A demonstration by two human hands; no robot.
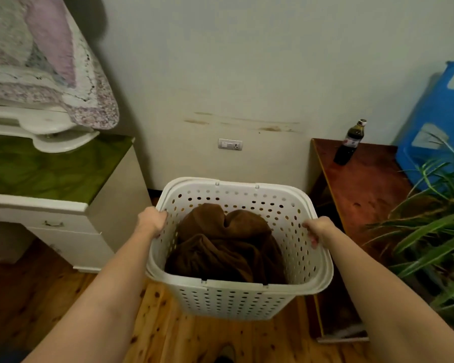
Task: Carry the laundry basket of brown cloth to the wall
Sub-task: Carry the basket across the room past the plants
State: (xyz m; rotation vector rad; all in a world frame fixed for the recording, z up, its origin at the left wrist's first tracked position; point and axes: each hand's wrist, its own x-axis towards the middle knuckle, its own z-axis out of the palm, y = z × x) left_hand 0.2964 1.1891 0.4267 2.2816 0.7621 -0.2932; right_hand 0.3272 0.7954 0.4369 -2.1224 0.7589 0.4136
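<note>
Gripping the laundry basket (236, 297) at mid-rim on both sides: the left hand (152, 222) is closing around the left edge, the right hand (319, 231) around the right edge, fingers curling over the rim and each hand holding plastic. Brown cloth (226, 244) is lying heaped inside, below rim level. Basket appears to be tilting slightly toward the person; whether its base is touching the wood floor (168, 336) cannot be told. Both hands are sitting roughly level, neither clearly nearer. Basket is sitting straight ahead between the white cabinet (63, 218) on the left and the dark wooden table (364, 192) on the right. The wall (220, 74), with its socket (230, 144), is lying directly beyond the far rim, near; judged, the remaining move is going straight forward into that gap.
</note>
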